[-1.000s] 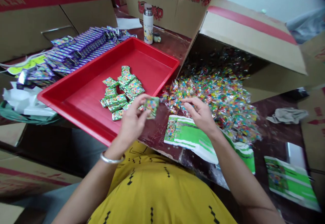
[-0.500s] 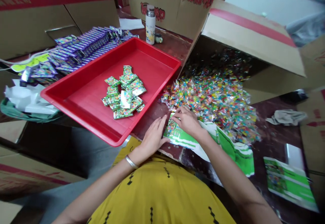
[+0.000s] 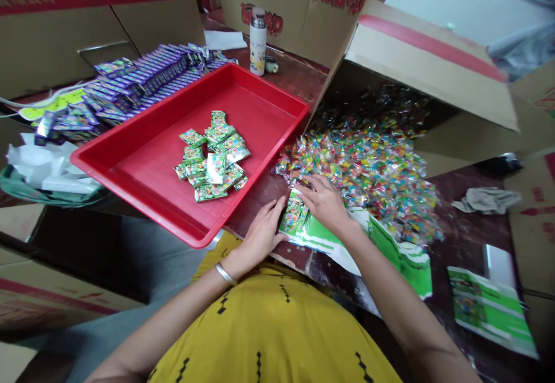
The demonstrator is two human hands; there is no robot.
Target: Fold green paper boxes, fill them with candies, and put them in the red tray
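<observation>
A stack of green-and-white printed wrappers (image 3: pixel 321 232) lies at the table's near edge, its top one showing colourful candy pictures. My left hand (image 3: pixel 261 229) rests at the left edge of the stack, fingers stretched out and thumb apart, holding nothing. Over the top part of the stack is my right hand (image 3: pixel 325 201), its thumb and fingers apart near the wrapper's far edge. Just beyond it spreads a heap of clear-wrapped colourful candies (image 3: pixel 368 163). On the left, small green packets (image 3: pixel 217 163) are piled in a red tray (image 3: pixel 147 146).
An open cardboard box (image 3: pixel 425 47) lies on its side around the back of the candy heap. Rows of purple packets (image 3: pixel 147 76) stand behind the tray, with a thermos (image 3: pixel 257 44) at the back. To the right are a grey cloth (image 3: pixel 485 199) and another green wrapper (image 3: pixel 489 308).
My right hand's fingers have spread and shifted slightly, uncovering more of the top wrapper's picture. The left hand stays almost in place. The tray's packets look unchanged.
</observation>
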